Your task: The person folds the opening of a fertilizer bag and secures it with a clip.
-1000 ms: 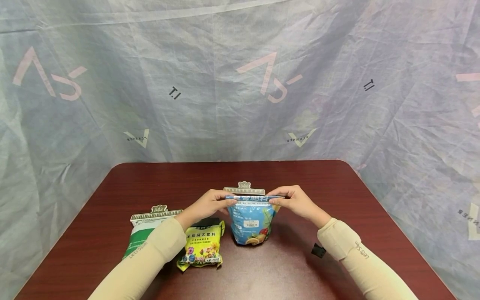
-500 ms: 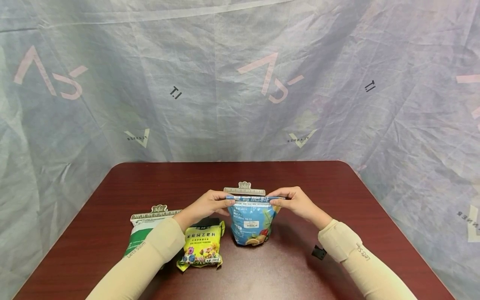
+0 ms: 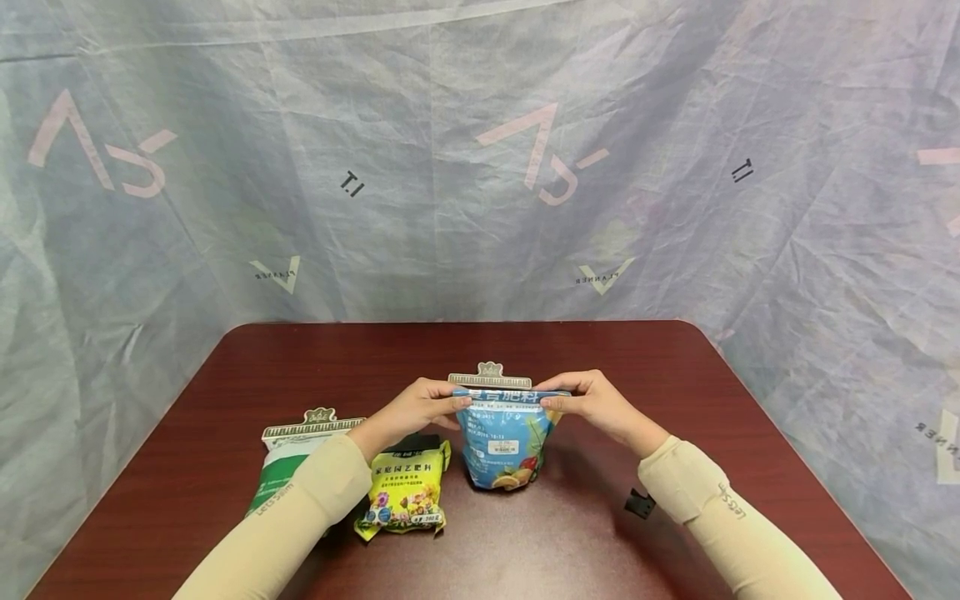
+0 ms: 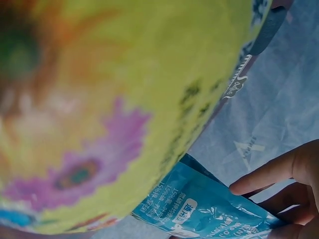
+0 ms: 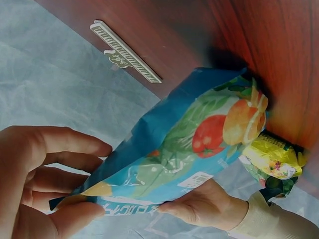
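A blue fertilizer bag (image 3: pixel 501 450) with fruit and vegetable pictures stands upright on the table, its top edge folded over. My left hand (image 3: pixel 418 410) pinches the left end of that folded top, thumb in front. At the opposite end my right hand (image 3: pixel 597 407) pinches the fold between thumb and fingers. In the right wrist view the fingers (image 5: pixel 75 142) lie along the bag's back and the thumb along its front. A wide decorated clip (image 3: pixel 490 377) lies on the table behind the bag, partly hidden by it.
Left of the blue bag lies a yellow flower-printed fertilizer bag (image 3: pixel 407 492) with a black piece at its top. Farther left, a green-and-white bag (image 3: pixel 281 471) carries another wide clip (image 3: pixel 315 422); my left sleeve partly covers it. A small black object (image 3: pixel 639 503) lies by my right sleeve.
Both hands keep their hold on the blue bag's top. The folded top tilts very slightly, showing more of its large lettering; the other things stay put.
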`<state>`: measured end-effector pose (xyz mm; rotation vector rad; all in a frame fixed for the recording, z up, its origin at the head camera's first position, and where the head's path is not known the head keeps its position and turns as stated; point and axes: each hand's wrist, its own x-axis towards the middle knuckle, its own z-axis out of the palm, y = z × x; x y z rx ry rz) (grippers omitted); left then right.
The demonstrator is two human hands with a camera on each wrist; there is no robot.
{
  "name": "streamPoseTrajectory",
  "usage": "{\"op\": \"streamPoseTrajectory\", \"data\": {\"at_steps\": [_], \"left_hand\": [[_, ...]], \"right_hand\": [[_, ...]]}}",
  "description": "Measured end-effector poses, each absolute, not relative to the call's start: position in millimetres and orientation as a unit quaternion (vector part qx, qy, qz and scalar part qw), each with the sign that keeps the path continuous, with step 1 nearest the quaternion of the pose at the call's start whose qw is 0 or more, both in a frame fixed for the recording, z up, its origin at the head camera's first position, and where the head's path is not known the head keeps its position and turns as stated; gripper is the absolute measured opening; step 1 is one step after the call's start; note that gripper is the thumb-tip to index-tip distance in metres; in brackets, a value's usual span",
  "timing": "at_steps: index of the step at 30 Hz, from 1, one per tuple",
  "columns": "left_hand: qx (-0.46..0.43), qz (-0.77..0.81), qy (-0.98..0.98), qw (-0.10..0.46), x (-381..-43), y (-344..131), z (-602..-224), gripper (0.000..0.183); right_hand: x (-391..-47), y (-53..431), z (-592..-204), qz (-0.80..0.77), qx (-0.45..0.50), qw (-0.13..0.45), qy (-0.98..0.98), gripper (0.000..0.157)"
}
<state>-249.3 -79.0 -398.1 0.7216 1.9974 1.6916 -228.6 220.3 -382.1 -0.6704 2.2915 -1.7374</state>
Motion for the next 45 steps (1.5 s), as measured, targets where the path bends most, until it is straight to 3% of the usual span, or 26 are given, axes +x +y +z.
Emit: {"op": "streamPoseTrajectory", "data": {"at_steps": [22,45], "left_hand": [[0.26,0.607,0.72,0.213,-247.6,-79.1,-396.2,0.028],[0.256,0.606,0.722,0.214,-245.8,-81.1,-398.1,0.037]], "right_hand": [[-263.9,231.0,-347.4,-0.55,-0.286,0.163,0.768,0.032],[-319.9,211.0,-346.2,-0.369,-0.24,0.131,0.888,0.024]]}}
